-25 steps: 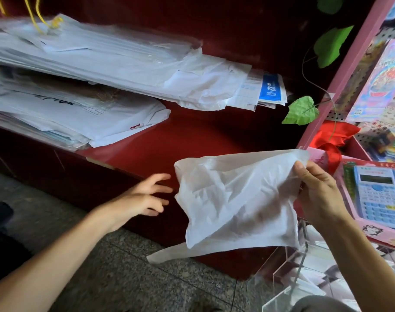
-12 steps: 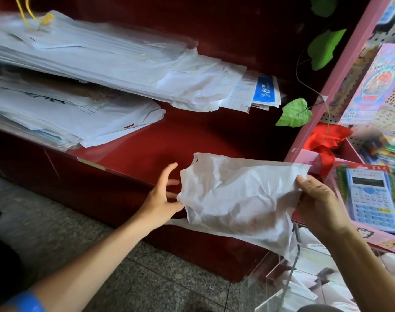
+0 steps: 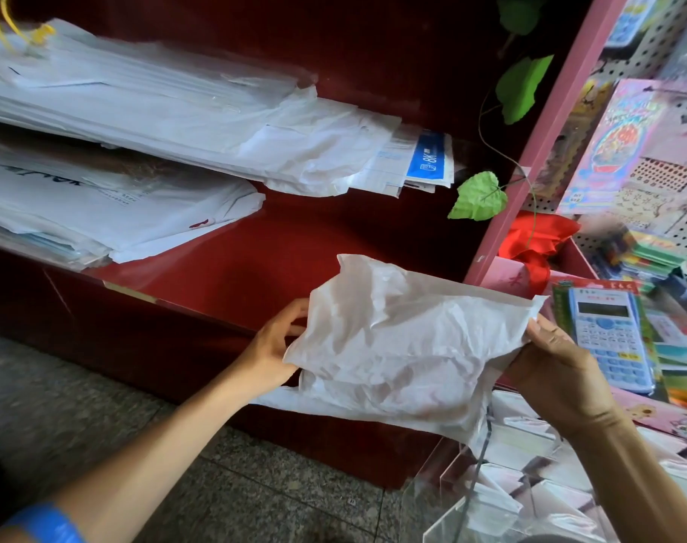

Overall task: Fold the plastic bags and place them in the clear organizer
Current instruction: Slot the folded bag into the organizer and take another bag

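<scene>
A crumpled white plastic bag (image 3: 396, 346) is stretched in the air between my two hands, in front of a dark red counter. My left hand (image 3: 275, 346) holds its left edge, fingers curled behind the plastic. My right hand (image 3: 561, 362) pinches the bag's upper right corner. A handle strip of the bag trails low to the left. The clear organizer (image 3: 487, 499) stands at the lower right, just under the bag, with folded white bags in its compartments.
Stacks of white and clear bags (image 3: 146, 111) lie on the red counter (image 3: 263, 268) at upper left. A pink shelf post (image 3: 530, 150), green leaves, a red ribbon and a packaged blue calculator (image 3: 608, 335) crowd the right. Grey stone floor (image 3: 99, 436) lies below.
My left hand reached right and took hold of the bag's left edge. The bag went from hanging off my right hand to being spread between both hands.
</scene>
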